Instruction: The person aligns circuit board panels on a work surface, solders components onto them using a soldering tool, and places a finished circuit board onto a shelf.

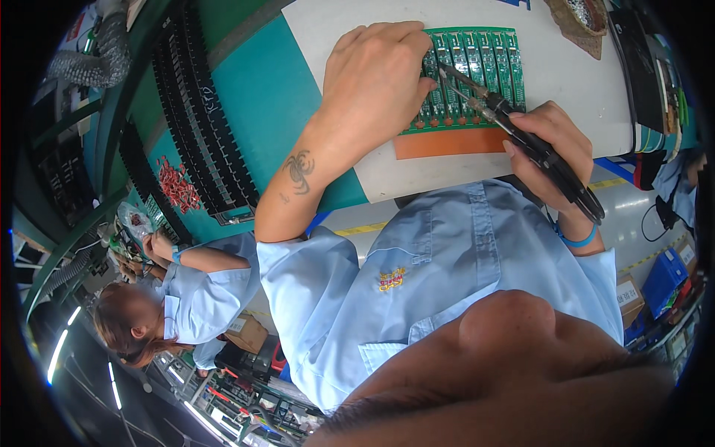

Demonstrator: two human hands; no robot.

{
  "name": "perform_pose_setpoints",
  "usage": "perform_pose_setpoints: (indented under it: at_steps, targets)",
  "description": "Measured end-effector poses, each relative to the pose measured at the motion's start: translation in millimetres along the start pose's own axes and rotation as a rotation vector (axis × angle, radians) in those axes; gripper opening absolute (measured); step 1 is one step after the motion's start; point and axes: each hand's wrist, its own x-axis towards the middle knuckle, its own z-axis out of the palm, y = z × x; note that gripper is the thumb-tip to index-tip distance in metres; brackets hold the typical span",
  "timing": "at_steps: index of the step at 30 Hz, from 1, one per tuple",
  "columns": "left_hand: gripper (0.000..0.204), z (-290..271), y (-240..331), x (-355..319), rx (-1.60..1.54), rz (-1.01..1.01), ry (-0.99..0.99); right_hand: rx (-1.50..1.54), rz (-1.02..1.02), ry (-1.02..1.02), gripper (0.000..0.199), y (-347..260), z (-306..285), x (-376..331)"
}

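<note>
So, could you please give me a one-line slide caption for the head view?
Left hand steadies a green circuit board panel while the right hand applies a soldering iron.

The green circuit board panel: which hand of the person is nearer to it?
Left. The left hand rests directly on the green circuit board panel; the right hand is below its edge, touching it only through the soldering iron.

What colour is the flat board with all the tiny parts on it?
The circuit board is green, resting on an orange pad; the head view shows it.
</note>
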Motion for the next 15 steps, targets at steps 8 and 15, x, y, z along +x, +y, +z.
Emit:
perform_pose_setpoints:
  at_steps: [8,15]
  targets:
    - [0.032,5.5,-4.8,-0.9,-0.068,-0.064,-0.081,-0.007,-0.014,0.024,0.042,-4.1,-5.5,-11.3]
    - [0.041,-1.7,-10.3,-2.6,-0.129,0.028,-0.03,0.012,-0.044,0.035,0.042,0.5,-2.2,-12.0]
